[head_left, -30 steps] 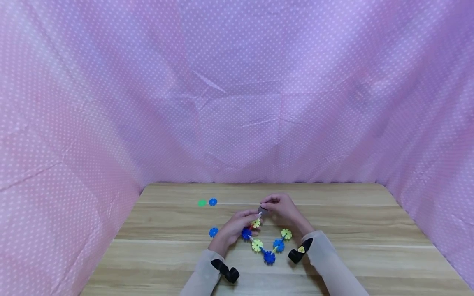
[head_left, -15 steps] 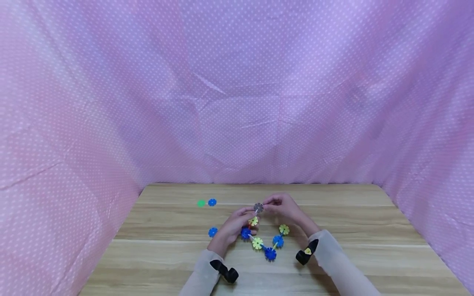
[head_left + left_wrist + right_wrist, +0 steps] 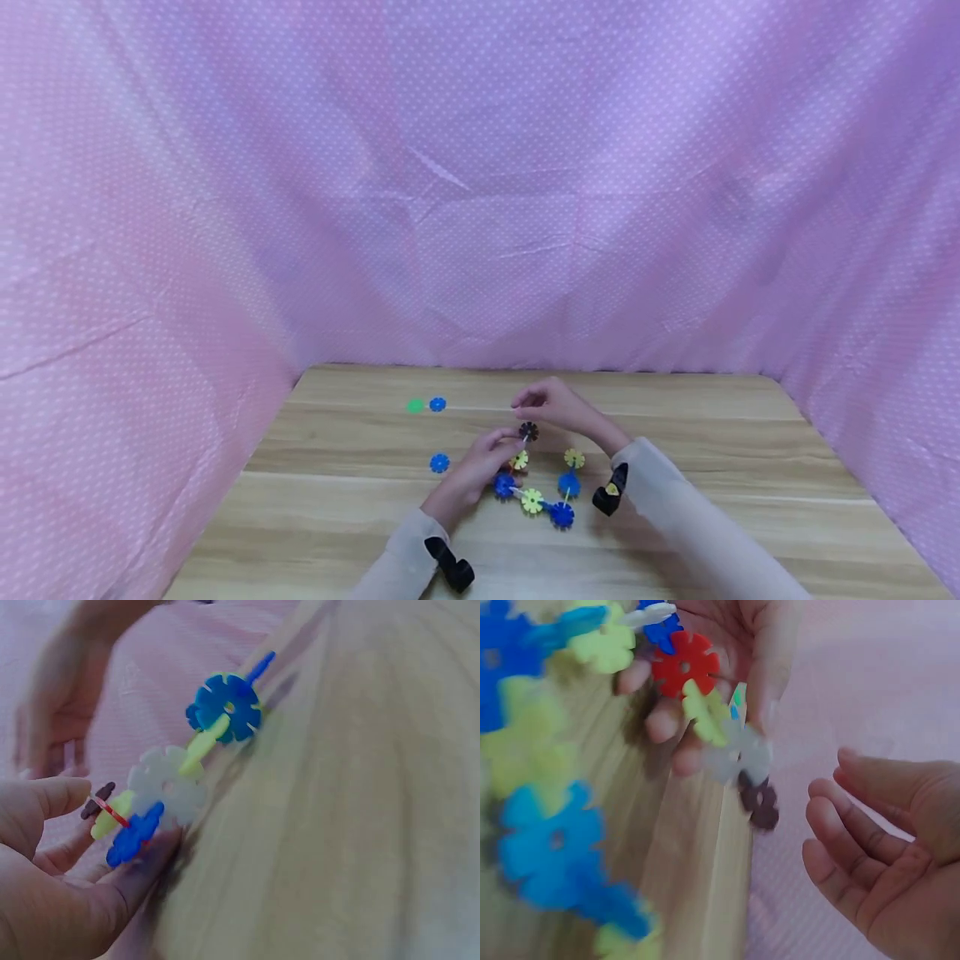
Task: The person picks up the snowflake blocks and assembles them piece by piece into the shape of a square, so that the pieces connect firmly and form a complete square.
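A chain of notched plastic snowflake discs hangs from my left hand (image 3: 474,468), whose thumb and fingers hold it near one end. Past the fingertips, a dark brown disc (image 3: 528,431) forms that end, joined to a whitish disc (image 3: 742,754). A yellow disc and a red disc (image 3: 686,666) follow close to the palm in the right wrist view. The chain curves on through a dark blue disc (image 3: 562,515) and a lighter blue disc (image 3: 569,485) to a yellow disc (image 3: 574,457). Just beyond the brown disc, my right hand (image 3: 558,408) holds nothing, its fingers loosely bent.
Left of the hands, a loose blue disc (image 3: 439,462) lies on the wooden table (image 3: 300,517). Farther back are a green disc (image 3: 416,406) and another blue disc (image 3: 438,404). Pink dotted cloth (image 3: 480,275) surrounds the table's back and sides.
My right hand has let go of the brown disc and moved up, away from it. The chain's lower part has shifted slightly; my left hand keeps its hold.
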A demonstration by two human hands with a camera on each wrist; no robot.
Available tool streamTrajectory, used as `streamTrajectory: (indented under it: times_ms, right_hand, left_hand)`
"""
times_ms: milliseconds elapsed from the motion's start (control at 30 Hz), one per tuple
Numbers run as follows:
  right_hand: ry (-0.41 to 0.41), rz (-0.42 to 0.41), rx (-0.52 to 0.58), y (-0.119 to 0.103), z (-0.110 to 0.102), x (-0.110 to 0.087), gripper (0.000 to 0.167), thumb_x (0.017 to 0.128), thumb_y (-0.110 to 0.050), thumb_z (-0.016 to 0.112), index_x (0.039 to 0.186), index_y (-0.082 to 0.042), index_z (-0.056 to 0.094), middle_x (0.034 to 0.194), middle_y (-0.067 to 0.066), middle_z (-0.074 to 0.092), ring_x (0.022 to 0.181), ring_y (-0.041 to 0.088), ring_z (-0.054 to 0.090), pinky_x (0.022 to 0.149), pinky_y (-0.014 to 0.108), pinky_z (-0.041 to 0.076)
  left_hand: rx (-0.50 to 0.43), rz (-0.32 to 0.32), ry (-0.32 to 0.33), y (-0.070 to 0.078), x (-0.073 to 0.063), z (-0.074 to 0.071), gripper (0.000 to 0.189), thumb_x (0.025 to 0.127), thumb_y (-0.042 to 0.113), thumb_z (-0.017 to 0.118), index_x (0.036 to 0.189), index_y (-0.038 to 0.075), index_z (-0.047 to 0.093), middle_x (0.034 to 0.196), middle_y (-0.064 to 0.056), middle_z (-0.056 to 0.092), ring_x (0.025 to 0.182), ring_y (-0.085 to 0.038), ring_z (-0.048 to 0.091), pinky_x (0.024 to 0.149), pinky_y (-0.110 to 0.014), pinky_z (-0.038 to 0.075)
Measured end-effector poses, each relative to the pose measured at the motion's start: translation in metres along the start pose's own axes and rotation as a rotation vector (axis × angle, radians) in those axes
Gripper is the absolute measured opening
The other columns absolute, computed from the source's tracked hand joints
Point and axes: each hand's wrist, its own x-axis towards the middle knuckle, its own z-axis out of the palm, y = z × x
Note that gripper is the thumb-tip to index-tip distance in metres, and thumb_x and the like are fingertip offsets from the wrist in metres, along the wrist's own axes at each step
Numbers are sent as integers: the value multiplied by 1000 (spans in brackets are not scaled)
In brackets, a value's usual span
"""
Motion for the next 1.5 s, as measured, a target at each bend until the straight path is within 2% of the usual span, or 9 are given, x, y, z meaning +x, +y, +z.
streamTrajectory:
  times_ms: [167,300,467,700,800,1033,1133,1267,1500]
  right_hand:
    - [-135,-71,-99,-19,10,30,14,93,-11,73,103,0,75,91,7,77,80,5,67,75,19,57]
    - [-209,-99,-145,-28,17,50,14,93,-9,73,103,0,75,89,6,76,79,5,66,78,19,57]
    - [-233,-104,-181,-30,26,74,14,91,-7,75,103,2,75,87,7,76,78,6,66,76,18,56]
    - [-258,-106,-189,-15,44,108,16,91,-2,74,105,5,74,85,13,75,74,10,66,71,17,56]
    - [-292,-61,-207,-6,55,119,19,90,1,73,109,4,73,84,12,75,71,7,64,68,17,55]
    - [-370,21,-250,-4,67,136,35,89,-4,77,124,-1,70,87,13,75,71,8,62,63,17,51]
    - [-414,-7,-281,-2,70,141,41,89,-3,76,129,0,68,80,13,73,62,5,55,57,13,45]
    - [-466,-38,-365,4,76,149,41,91,-5,75,131,-3,67,69,3,62,57,2,45,55,12,38]
    - [-453,-11,-446,5,82,156,31,85,-7,82,115,-7,76,86,2,72,74,7,57,70,19,51]
  left_hand:
    - [22,27,-31,-4,-4,-2,50,103,26,62,144,0,48,138,-18,61,91,-22,74,77,-31,62]
    - [43,-7,-59,-5,-7,-7,50,101,26,64,142,1,49,130,-15,64,88,-19,74,75,-32,62]
    - [62,-44,-95,-4,-12,-14,49,101,28,63,142,4,51,119,-12,68,86,-17,74,75,-31,62]
    - [48,-60,-113,-2,-18,-26,45,102,27,62,140,5,52,120,-13,67,91,-22,75,78,-37,64]
    - [55,-61,-118,-3,-20,-29,41,102,28,62,137,6,54,119,-12,67,90,-21,74,76,-34,63]
    - [62,-51,-124,-3,-24,-33,34,102,26,62,130,7,58,109,-7,70,90,-20,74,70,-27,60]
    - [52,-52,-138,-4,-25,-33,33,103,25,61,129,7,58,105,-6,72,90,-21,75,68,-26,59]
    - [50,-52,-156,-5,-25,-34,33,103,26,61,129,7,57,103,-5,73,89,-19,75,69,-25,59]
    - [49,-52,-152,-6,-22,-40,36,103,29,61,132,7,57,105,-7,74,89,-17,74,72,-26,60]
